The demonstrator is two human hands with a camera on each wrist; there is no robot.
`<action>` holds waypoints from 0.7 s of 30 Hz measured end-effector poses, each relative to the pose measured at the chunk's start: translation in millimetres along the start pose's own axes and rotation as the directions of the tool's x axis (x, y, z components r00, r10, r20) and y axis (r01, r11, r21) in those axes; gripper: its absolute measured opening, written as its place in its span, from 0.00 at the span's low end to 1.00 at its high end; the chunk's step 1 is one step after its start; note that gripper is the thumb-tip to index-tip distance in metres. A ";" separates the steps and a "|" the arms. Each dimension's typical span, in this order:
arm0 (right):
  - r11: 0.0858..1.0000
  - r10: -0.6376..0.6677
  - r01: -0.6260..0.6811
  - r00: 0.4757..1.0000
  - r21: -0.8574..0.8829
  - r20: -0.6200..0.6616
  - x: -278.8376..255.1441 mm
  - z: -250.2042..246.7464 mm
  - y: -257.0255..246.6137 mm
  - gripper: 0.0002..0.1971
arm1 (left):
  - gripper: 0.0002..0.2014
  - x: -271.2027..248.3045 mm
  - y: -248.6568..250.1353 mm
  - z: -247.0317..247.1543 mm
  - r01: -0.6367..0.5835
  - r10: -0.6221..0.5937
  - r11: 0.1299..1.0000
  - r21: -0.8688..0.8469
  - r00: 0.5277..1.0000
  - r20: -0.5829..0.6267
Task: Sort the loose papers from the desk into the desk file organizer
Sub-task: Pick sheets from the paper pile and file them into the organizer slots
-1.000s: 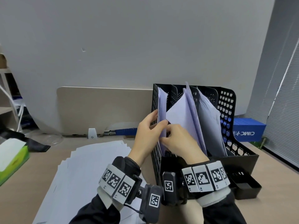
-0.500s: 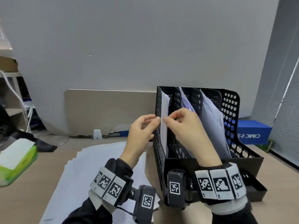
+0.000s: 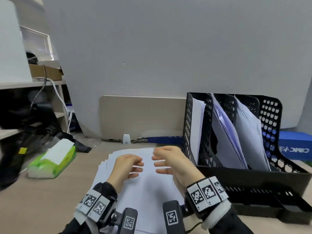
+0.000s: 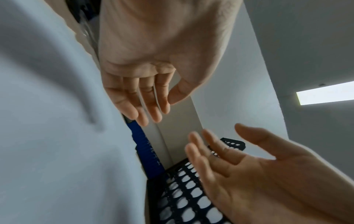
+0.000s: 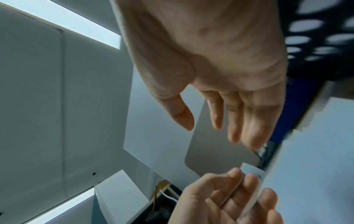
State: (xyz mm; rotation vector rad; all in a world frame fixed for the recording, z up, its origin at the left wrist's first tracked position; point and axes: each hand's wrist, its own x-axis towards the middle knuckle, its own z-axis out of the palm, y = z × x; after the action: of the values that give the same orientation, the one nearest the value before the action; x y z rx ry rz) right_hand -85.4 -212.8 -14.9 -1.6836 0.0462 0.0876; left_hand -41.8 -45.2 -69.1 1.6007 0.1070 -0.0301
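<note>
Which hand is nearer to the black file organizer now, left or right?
Right. The right hand hovers over the loose papers just beside the file organizer; the left hand is one hand farther away, also above the papers.

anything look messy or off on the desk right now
Slightly. The loose papers on the desk lie fanned out, edges uneven rather than squared. In the file organizer, the middle slot's sheets lean askew. Nothing looks spilled or damaged.

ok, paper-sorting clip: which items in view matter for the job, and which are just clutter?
Job:
- loose papers on the desk
- black file organizer, sheets in three slots
- left hand and right hand, both empty above the pile

Clutter:
- green tissue pack
- blue box
- cardboard box
</note>
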 end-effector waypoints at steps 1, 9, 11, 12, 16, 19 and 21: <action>0.999 0.045 -0.045 0.999 0.007 0.001 3.9 3.8 7.5 0.09 | 0.08 0.9 -6.1 -4.1 0.028 -0.028 1.000 -0.003 0.999 -0.014; 0.978 0.176 -0.188 0.976 -0.092 -0.129 21.3 11.6 39.3 0.13 | 0.07 8.4 -27.4 -20.6 0.157 -0.157 0.986 -0.054 0.988 -0.001; 0.973 0.169 -0.191 0.972 -0.129 -0.162 23.3 11.3 42.3 0.09 | 0.06 8.5 -27.4 -20.6 0.158 -0.158 0.986 -0.060 0.987 0.008; 0.971 0.169 -0.194 0.970 -0.137 -0.175 25.3 10.8 44.6 0.07 | 0.05 8.7 -27.5 -20.2 0.160 -0.159 0.985 -0.060 0.987 0.012; 0.967 0.175 -0.211 0.958 -0.144 -0.228 27.4 9.5 47.3 0.06 | 0.06 10.0 -27.9 -19.6 0.162 -0.161 0.985 -0.062 0.987 0.018; 0.971 0.187 -0.215 0.956 -0.106 -0.228 34.3 5.7 55.5 0.13 | 0.06 9.3 -27.6 -19.6 0.164 -0.163 0.984 -0.063 0.986 0.018; 0.970 0.184 -0.214 0.956 -0.113 -0.228 36.8 3.6 56.7 0.10 | 0.06 9.6 -27.3 -19.7 0.167 -0.166 0.984 -0.063 0.986 0.015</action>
State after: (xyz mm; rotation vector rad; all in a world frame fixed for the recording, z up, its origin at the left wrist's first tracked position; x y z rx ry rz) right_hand -53.5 -214.9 -74.6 -1.8166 0.3820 0.0602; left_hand -35.5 -24.2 -96.5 1.5243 0.2320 -0.1634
